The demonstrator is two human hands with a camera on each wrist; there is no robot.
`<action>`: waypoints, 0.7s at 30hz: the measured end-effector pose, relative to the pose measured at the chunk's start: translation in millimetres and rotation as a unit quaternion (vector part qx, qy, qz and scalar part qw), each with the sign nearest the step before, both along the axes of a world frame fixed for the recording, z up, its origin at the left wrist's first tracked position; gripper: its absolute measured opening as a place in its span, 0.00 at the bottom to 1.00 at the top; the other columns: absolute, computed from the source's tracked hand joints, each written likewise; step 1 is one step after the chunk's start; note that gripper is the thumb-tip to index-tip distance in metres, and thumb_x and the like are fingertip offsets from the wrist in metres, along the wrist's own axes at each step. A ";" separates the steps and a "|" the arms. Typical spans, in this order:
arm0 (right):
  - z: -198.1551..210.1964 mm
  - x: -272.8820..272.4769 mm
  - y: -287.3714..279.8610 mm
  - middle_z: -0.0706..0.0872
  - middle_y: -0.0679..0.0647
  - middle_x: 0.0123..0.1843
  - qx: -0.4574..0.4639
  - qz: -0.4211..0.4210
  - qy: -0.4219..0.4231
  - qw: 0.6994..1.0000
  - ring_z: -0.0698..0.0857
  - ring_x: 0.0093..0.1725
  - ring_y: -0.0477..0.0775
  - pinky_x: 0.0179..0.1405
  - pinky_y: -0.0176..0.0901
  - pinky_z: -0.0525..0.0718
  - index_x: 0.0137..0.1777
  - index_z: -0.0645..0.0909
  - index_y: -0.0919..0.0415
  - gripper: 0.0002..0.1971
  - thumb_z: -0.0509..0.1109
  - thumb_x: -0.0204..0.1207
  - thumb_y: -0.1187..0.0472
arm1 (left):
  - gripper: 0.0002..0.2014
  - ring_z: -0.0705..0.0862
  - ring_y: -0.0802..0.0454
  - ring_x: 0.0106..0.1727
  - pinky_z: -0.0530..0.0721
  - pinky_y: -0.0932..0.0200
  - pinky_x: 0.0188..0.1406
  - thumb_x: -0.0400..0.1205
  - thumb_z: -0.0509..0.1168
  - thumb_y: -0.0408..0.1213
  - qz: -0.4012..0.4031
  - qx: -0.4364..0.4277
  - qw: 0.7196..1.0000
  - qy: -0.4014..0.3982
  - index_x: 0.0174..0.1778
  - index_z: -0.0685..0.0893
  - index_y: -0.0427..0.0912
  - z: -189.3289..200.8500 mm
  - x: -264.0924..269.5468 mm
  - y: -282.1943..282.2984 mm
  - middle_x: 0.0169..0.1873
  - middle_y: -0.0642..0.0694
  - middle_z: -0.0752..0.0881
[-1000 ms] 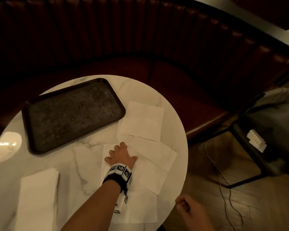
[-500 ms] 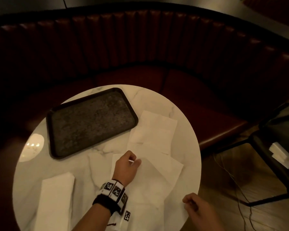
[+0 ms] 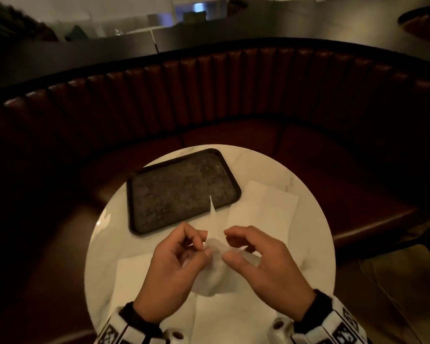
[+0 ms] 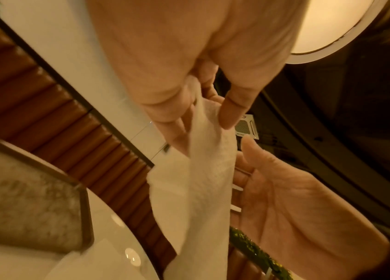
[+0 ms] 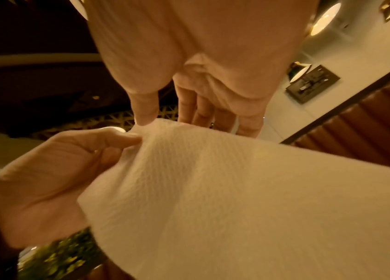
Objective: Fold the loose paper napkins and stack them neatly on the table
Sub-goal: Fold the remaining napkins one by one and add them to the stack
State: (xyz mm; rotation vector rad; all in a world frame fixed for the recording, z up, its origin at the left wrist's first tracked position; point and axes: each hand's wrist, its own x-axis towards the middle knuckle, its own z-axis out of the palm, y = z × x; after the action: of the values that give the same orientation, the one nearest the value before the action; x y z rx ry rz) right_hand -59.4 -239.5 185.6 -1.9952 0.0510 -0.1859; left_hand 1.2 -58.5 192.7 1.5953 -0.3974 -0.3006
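Observation:
My left hand (image 3: 204, 244) and right hand (image 3: 230, 247) are raised above the round marble table (image 3: 253, 165) with a white paper napkin (image 3: 215, 269) between them. The left thumb and fingers pinch its upper edge, as the left wrist view shows with the left hand (image 4: 203, 130) on the napkin (image 4: 208, 189). In the right wrist view the right hand (image 5: 165, 121) has its thumb on the napkin (image 5: 213, 189) edge and its fingers behind it. One corner sticks up. A folded napkin (image 3: 132, 276) lies at the left. Loose napkins (image 3: 266, 212) lie flat at the right.
A dark rectangular tray (image 3: 181, 189) sits on the far left part of the table. Another flat napkin (image 3: 233, 319) lies on the table under my wrists. A curved red-brown booth seat (image 3: 233, 95) wraps round the far side of the table.
My left hand has picked a napkin up off the table. My right hand has come up from beside the table edge to meet it. The head view has tilted up.

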 end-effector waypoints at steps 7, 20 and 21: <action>7.5 -3.1 25.1 0.89 0.41 0.43 0.010 0.055 -0.032 0.998 0.87 0.47 0.46 0.45 0.38 0.83 0.47 0.87 0.50 0.04 0.71 0.78 0.56 | 0.23 0.83 0.52 0.54 0.81 0.64 0.51 0.73 0.69 0.54 0.047 0.161 0.971 -0.167 0.64 0.72 0.63 35.2 -12.3 26.7 0.50 0.57 0.82; 36.8 4.5 40.8 0.89 0.39 0.47 -0.062 0.082 -0.067 0.992 0.86 0.49 0.41 0.46 0.32 0.82 0.56 0.86 0.47 0.10 0.68 0.79 0.48 | 0.05 0.85 0.55 0.45 0.81 0.67 0.41 0.82 0.65 0.44 -0.089 0.234 0.931 -0.267 0.43 0.86 0.52 60.4 4.2 34.1 0.38 0.58 0.85; 38.6 7.4 42.3 0.90 0.40 0.45 -0.065 0.083 -0.071 0.992 0.87 0.47 0.41 0.46 0.35 0.83 0.54 0.87 0.49 0.10 0.68 0.79 0.49 | 0.05 0.85 0.55 0.44 0.81 0.66 0.39 0.82 0.66 0.43 -0.071 0.238 0.930 -0.273 0.42 0.85 0.53 61.3 3.7 34.7 0.37 0.58 0.85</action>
State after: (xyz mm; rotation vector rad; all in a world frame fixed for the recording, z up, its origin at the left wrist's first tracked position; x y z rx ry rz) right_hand -51.9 -197.2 224.2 -2.0985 -0.2233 -0.2266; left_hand 4.9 -23.9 253.9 2.1309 -0.9255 -0.0524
